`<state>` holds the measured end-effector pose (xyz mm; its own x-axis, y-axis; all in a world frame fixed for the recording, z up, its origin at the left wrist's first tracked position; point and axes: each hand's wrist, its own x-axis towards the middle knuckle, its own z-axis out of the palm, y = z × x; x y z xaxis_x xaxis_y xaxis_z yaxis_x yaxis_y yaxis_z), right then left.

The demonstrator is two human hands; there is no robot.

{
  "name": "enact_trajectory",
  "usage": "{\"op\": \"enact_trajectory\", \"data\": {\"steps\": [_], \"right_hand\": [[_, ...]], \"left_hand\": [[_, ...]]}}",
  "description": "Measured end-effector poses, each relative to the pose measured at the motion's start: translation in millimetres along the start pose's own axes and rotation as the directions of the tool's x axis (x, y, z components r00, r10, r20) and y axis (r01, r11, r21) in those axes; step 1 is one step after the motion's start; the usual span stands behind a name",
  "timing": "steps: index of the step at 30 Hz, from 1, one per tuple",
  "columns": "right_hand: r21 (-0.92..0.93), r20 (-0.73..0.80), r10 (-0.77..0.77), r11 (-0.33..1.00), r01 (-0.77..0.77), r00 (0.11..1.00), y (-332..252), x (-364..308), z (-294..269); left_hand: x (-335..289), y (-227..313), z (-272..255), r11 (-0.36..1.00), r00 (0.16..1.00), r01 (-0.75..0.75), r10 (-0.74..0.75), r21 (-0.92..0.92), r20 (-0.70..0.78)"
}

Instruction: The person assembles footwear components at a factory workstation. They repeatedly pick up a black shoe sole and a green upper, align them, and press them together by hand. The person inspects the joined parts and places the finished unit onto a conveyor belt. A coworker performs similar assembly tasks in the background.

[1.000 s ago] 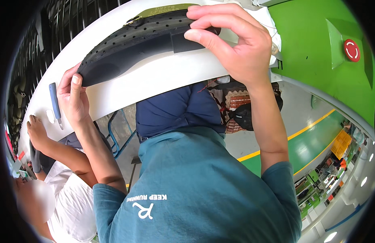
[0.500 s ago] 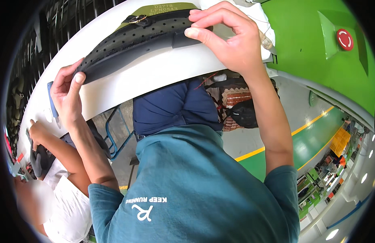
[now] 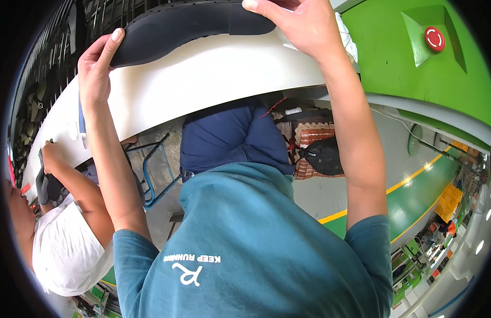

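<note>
Shifted black shoe sole (image 3: 187, 27) forward since earlier frame; pinching toe (image 3: 134, 46) in left hand (image 3: 94, 69), heel (image 3: 252, 22) in right hand (image 3: 310, 27); could drop it by slackening either pinch.

A fisheye camera looks down from the wearer's head. The teal shirt (image 3: 277, 244) is close, at six o'clock; the white table (image 3: 203, 74) bends from nine to one.

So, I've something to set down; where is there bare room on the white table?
Bare white tabletop shows between the black shoe and the near edge, from left hand to right hand. The left end is more crowded: a partly hidden blue-handled tool and a co-worker's hand.
</note>
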<state>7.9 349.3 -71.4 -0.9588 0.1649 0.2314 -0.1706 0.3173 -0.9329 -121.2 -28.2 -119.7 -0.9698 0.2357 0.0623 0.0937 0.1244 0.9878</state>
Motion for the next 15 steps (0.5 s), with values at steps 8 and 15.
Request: {"op": "enact_trajectory", "data": {"steps": [8, 15], "right_hand": [[-0.15, 0.076, -0.113, 0.981, 0.123, 0.991, -1.5, -9.2, -1.5], [-0.476, 0.08, -0.4, 0.79, 0.388, 0.913, 15.6, -19.4, 34.8]], "left_hand": [[-4.7, 1.3, -3.8, 0.999, 0.998, -0.018, 0.016, 0.034, 0.065], [-31.2, 12.1, 16.5, 0.95, 0.975, -0.158, 0.107, 0.27, 0.194]]}}
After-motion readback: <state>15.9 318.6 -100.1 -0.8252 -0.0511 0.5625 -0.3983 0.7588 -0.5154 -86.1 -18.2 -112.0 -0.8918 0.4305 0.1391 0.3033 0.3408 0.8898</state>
